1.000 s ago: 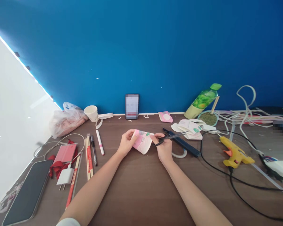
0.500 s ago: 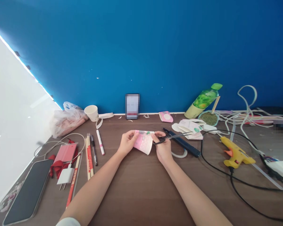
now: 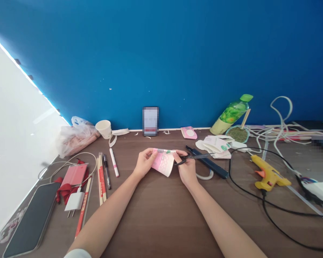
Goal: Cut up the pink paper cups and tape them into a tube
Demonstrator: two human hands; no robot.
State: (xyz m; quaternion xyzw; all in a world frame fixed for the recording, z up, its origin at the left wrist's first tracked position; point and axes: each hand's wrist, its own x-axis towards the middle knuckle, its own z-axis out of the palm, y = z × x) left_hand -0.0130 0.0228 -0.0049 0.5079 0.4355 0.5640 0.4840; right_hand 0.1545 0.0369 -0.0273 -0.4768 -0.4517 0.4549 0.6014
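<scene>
A pink-and-white printed piece of paper cup [image 3: 163,164] is held up over the middle of the table, slightly curved, its lower edge hanging free. My left hand [image 3: 144,164] pinches its left side, thumb on the face towards me. At the right edge, my right hand [image 3: 187,170] grips the same piece with thumb and fingers while also carrying black-handled scissors [image 3: 200,156]. The blades point right, away from the paper, and lie close together. Part of the scissor handles is hidden by the fingers.
Behind, a phone [image 3: 150,121] leans on the blue wall. Cut cup pieces [image 3: 217,146], a green-capped bottle [image 3: 231,114] and a yellow glue gun [image 3: 269,173] with a black cord are on the right. Leftward are a white cup [image 3: 104,129], chopsticks [image 3: 101,179], a marker [image 3: 114,163] and a large phone [image 3: 31,219].
The view has shifted slightly. The pink piece tilts a little differently, and the scissor blades look closer together. Both hands keep their hold.
</scene>
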